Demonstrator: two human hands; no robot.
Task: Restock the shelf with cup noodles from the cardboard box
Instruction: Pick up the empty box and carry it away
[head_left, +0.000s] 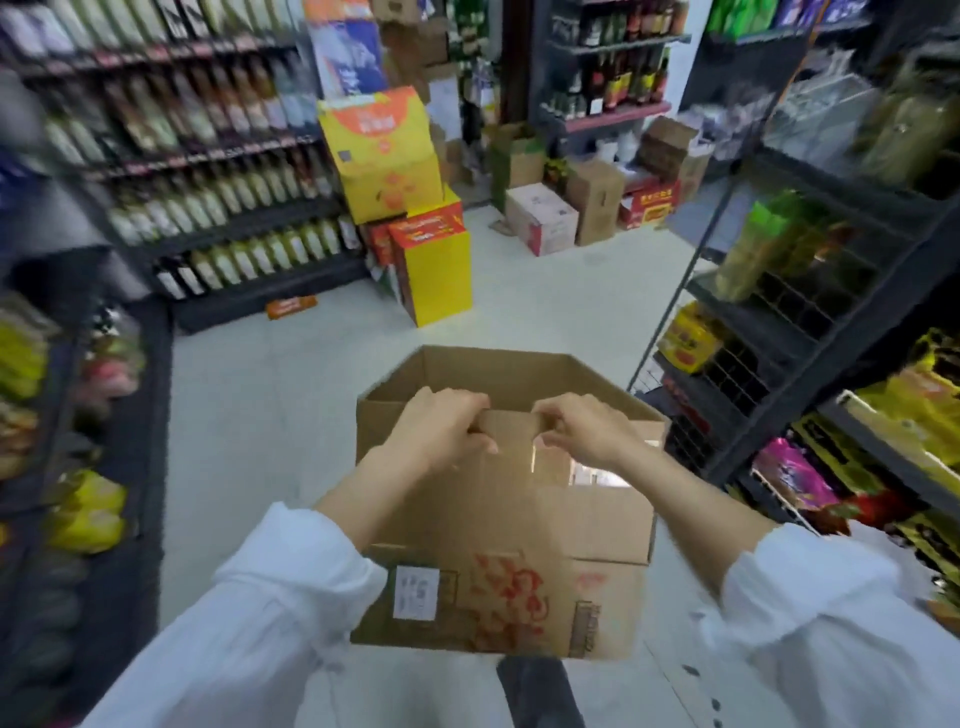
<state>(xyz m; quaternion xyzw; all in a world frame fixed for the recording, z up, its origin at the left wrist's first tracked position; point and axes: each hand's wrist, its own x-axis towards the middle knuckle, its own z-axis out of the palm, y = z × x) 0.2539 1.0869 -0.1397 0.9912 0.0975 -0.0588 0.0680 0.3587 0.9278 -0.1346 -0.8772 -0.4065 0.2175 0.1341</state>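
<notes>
Both hands, left (439, 423) and right (589, 428), grip the near flap (511, 447) of the box (498, 597). Opening step; next, likely fold it back and reach inside.

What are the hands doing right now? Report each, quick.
Left hand: closed, gripping the near flap of the cardboard box.
Right hand: closed, pinching the same flap's top edge.

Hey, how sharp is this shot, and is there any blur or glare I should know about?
In the head view, the cardboard box and both hands, left hand and right hand, are fairly sharp; the bottle shelves on the left and the wire rack on the right smear with motion blur and wide-angle bending; tape on the near flap glares.
</notes>
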